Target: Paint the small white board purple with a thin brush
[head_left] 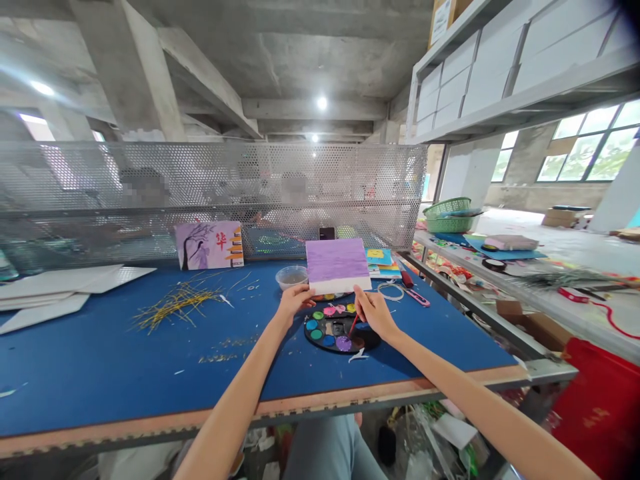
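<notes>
Our left hand (296, 300) pinches the lower left corner of the purple-painted card (337, 259), thumb in front, while our right hand (375, 313) grips a thin brush (354, 325) and seems to brace a finger against the card's lower edge, though we cannot tell how firmly. The card stands tilted above the far side of the black palette (374, 341), facing us, over the blue table (150, 380). Our brush tip points down at the purple paint (343, 344). For an even load, we do best to roll the bristles lightly and wipe the excess on the well's lip, so nothing drips or picks up the brown patch (358, 343) beside it. We should rest our fingers only on the white strip (336, 287), clear of purple that may be wet, and hold the card off the paint wells below.
</notes>
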### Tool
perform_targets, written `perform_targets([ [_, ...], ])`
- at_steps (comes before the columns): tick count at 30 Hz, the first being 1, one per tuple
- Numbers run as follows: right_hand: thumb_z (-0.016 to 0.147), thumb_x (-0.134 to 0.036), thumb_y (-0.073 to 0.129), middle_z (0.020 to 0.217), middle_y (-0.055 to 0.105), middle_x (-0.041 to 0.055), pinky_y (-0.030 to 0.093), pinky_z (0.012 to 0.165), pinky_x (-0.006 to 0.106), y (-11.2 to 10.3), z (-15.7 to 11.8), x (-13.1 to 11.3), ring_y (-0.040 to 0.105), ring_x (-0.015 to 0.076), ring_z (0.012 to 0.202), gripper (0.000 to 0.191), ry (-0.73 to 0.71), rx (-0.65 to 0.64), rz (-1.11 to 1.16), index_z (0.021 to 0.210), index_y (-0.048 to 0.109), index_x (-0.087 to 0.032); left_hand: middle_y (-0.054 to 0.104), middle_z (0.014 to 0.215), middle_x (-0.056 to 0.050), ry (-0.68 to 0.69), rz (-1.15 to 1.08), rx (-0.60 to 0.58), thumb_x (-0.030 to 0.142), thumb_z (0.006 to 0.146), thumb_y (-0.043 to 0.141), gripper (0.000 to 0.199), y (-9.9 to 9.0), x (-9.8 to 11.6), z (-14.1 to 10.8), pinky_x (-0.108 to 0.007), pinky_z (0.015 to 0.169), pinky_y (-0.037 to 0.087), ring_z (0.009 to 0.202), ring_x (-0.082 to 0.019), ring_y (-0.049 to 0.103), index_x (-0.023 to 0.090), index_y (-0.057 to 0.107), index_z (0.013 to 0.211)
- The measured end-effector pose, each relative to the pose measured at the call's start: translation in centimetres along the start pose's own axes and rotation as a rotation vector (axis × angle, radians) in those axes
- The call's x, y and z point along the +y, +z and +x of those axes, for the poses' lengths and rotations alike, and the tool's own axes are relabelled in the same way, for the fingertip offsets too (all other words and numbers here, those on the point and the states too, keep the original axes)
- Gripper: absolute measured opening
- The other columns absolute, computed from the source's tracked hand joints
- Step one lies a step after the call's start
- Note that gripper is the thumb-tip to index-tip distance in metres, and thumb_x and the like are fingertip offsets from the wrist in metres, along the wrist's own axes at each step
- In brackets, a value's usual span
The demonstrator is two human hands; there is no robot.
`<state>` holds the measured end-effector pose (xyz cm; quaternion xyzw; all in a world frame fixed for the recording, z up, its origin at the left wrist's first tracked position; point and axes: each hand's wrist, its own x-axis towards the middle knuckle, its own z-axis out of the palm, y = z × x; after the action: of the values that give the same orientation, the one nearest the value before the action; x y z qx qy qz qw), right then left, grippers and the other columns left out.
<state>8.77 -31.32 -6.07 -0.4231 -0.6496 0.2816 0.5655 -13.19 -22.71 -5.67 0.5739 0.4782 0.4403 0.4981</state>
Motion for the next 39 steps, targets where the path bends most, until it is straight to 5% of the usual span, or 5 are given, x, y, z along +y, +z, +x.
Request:
perform_targets([
  [39,0.087,-0.073,0.039,0.034,0.042,-0.0023,0.033,0.044,0.023,-0.61,0.25,-0.01,0.038,0.0074,0.034,0.068,0.047,-0.017,0.048,0.045,0.047,-0.02,0.067,0.096,-0.004,-0.024,0.047,-0.079,0.029,0.093,0.061,0.022,0.37,0.42,-0.27,-0.03,0.069,0.056,0.076,-0.013,0.065,0.012,0.062,0.107],
])
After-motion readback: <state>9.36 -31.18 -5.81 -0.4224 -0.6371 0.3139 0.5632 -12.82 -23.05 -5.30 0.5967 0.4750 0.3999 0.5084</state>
